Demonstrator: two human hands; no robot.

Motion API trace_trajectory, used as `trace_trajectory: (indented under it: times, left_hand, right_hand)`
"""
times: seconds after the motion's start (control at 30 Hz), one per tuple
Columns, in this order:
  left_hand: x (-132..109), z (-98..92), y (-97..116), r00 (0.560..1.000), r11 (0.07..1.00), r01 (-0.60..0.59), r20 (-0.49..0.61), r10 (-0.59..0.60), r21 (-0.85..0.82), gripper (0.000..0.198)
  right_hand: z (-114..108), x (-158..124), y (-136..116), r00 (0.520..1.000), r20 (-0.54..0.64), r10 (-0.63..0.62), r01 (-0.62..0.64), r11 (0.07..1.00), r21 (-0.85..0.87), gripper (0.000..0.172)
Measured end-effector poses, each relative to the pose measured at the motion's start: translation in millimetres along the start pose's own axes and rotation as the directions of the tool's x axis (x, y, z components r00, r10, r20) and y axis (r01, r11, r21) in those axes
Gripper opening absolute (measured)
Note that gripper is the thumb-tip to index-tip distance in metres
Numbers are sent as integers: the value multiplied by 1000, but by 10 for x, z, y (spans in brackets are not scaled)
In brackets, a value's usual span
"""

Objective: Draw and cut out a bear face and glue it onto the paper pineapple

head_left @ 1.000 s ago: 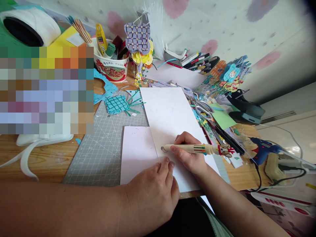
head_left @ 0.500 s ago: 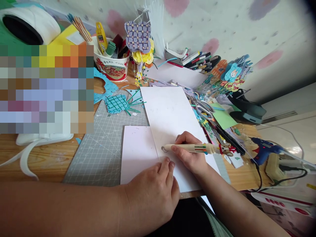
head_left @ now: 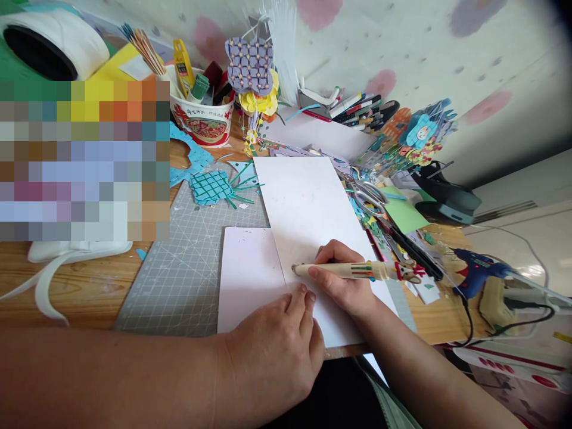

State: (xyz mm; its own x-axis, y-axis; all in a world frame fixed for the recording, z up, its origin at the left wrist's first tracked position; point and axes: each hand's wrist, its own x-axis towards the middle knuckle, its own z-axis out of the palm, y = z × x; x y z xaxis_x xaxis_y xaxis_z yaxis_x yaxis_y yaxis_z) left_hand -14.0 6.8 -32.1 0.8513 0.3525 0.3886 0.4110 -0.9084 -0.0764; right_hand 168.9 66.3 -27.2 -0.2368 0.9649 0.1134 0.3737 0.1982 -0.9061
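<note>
My right hand (head_left: pixel 344 277) is closed around a cream multicolour pen (head_left: pixel 344 270) with a small reindeer-like figure on its far end. The pen lies at a low slant, its tip at a small dark scribble (head_left: pixel 294 269) near the left edge of a white sheet of paper (head_left: pixel 308 202). Just below the tip, my left hand (head_left: pixel 286 339) rests on the paper with its fingers laid down and nothing held. A second pale sheet (head_left: pixel 245 262) sits partly under the white one, on a grey cutting mat (head_left: pixel 179 268).
A blue paper piece with green lattice (head_left: pixel 212 187) lies left of the sheet. Scissors (head_left: pixel 369 196), paper scraps and a green sheet (head_left: pixel 406 208) crowd the right side. Farther right is a blue glue gun (head_left: pixel 478 271). A paper tub of tools (head_left: pixel 203 122) stands behind.
The pen and my right hand have shifted slightly left, with the tip now on the left part of the scribble. My left hand has stayed in place.
</note>
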Motion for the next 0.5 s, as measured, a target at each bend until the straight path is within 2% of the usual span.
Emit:
trace_trajectory:
  times: [0.5]
  left_hand:
    - [-14,-2,-1,1000,1000,-2,-4,2,7,32]
  right_hand:
    - [0,5,-9,1000,-2,11,-11,1000,22,22]
